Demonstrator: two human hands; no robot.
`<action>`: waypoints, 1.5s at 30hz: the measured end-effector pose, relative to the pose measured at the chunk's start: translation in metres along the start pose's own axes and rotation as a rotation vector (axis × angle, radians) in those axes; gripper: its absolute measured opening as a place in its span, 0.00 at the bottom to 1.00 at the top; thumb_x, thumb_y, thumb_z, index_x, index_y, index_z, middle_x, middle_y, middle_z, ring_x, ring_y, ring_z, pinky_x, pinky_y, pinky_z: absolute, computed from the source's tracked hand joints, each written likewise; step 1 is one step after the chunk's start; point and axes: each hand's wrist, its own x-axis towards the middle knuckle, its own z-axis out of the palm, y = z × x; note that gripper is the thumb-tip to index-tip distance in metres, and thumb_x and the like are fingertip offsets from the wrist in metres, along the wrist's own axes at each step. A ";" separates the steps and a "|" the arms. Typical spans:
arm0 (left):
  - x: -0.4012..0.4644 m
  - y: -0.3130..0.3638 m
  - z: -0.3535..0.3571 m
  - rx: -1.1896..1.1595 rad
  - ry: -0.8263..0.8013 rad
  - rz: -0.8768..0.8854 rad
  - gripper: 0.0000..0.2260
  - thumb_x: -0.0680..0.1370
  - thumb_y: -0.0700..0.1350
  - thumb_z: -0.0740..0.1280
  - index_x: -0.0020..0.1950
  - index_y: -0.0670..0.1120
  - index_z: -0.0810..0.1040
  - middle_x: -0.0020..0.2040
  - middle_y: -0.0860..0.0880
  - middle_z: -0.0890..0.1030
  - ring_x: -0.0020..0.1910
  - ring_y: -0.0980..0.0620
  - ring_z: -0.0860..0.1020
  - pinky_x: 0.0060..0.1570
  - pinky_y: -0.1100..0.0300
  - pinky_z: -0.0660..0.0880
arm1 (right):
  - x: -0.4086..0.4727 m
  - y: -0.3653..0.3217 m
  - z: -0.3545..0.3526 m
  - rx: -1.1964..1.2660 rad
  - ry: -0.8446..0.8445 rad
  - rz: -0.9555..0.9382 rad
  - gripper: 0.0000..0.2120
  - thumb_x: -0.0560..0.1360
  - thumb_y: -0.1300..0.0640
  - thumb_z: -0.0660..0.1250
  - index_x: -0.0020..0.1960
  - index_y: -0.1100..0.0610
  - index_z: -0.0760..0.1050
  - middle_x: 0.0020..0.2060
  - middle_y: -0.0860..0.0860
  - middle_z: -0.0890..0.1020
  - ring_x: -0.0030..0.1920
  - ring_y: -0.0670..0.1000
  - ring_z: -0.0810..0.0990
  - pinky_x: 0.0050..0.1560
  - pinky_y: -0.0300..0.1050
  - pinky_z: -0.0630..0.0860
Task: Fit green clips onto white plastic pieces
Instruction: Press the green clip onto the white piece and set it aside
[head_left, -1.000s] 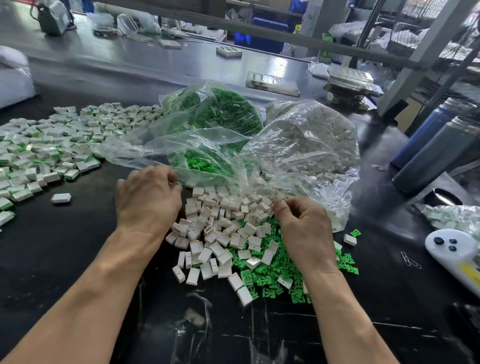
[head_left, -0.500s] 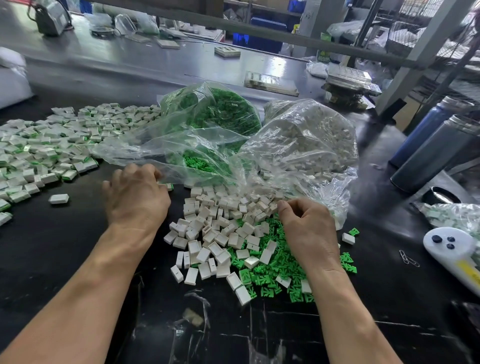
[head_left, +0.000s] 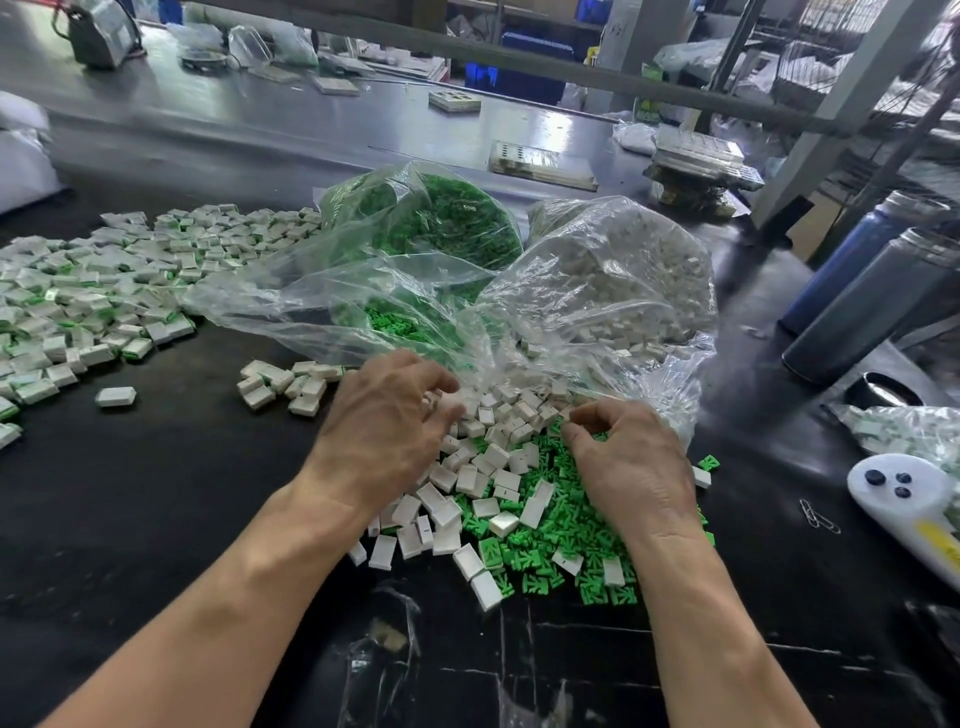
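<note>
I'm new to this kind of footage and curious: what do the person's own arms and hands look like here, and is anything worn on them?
Both are bare. The left hand and right hand wear no gloves, and no rings, watch or wristband show. Both forearms are uncovered right down to the bottom edge of the picture, so no sleeve comes into view. Nothing is marked or taped on them.

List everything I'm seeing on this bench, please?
white plastic pieces: heap, white, centre between the hands
green clips: heap, green, under and right of the white heap
finished pieces: large spread, white with green, far left
bag of clips: one, clear, behind centre
bag of white pieces: one, clear, right of it
bottles: two, dark, right edge
paper clips: two, metal, right
left hand: on white heap
right hand: on clips
</note>
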 end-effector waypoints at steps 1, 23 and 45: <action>-0.001 0.001 0.002 0.021 -0.015 0.013 0.12 0.80 0.55 0.70 0.62 0.55 0.80 0.61 0.55 0.77 0.58 0.58 0.72 0.66 0.57 0.67 | 0.000 0.000 0.000 -0.013 -0.014 -0.002 0.10 0.80 0.45 0.71 0.61 0.42 0.82 0.62 0.46 0.79 0.60 0.49 0.75 0.58 0.44 0.68; -0.001 0.007 0.010 0.112 -0.055 0.052 0.11 0.83 0.49 0.66 0.66 0.56 0.78 0.66 0.56 0.77 0.67 0.54 0.70 0.71 0.55 0.62 | -0.002 -0.007 0.015 -0.031 0.025 -0.075 0.12 0.79 0.45 0.72 0.60 0.46 0.80 0.54 0.46 0.80 0.57 0.50 0.78 0.61 0.50 0.77; -0.007 0.024 0.003 -0.584 0.048 -0.032 0.10 0.78 0.44 0.74 0.56 0.56 0.82 0.51 0.56 0.82 0.46 0.59 0.83 0.45 0.64 0.82 | 0.002 -0.010 0.020 -0.120 0.055 -0.067 0.10 0.81 0.49 0.69 0.61 0.48 0.81 0.57 0.49 0.81 0.58 0.51 0.78 0.58 0.47 0.73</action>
